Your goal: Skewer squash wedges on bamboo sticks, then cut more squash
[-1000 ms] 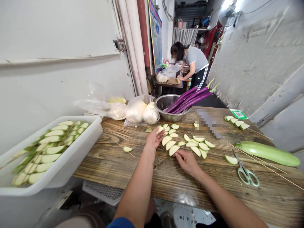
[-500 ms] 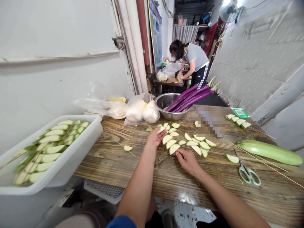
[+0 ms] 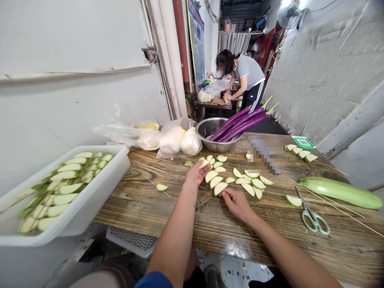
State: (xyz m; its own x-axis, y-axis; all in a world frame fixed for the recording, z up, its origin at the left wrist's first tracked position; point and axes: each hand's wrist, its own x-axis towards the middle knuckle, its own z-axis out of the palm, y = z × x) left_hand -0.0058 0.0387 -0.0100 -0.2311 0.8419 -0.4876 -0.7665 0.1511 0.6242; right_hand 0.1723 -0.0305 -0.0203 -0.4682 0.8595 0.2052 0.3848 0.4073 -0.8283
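Note:
My left hand (image 3: 196, 174) is closed around a pale half-round zucchini slice (image 3: 204, 164), its fingers beneath and beside it. Three more slices (image 3: 215, 181) lie in a row between my hands. At the near end of that row my right hand (image 3: 237, 203) is pinched, fingertips against the edge of the closest slice (image 3: 221, 188). Whatever sits inside that pinch is hidden. Loose slices (image 3: 247, 181) are scattered just beyond and to the right of my hands on the wooden table (image 3: 240, 240).
A white tub (image 3: 120, 160) of skewered slices stands left. Behind are bagged white items (image 3: 180, 140) and a steel bowl (image 3: 207, 140) with purple eggplants (image 3: 240, 126). Right lie a blurred blade (image 3: 264, 154), scissors (image 3: 313, 218), a zucchini (image 3: 339, 192) and thin sticks. A co-worker (image 3: 249, 72) bends over another table.
Both my hands stay in place with the slices. In the background the co-worker's head has shifted slightly to the right.

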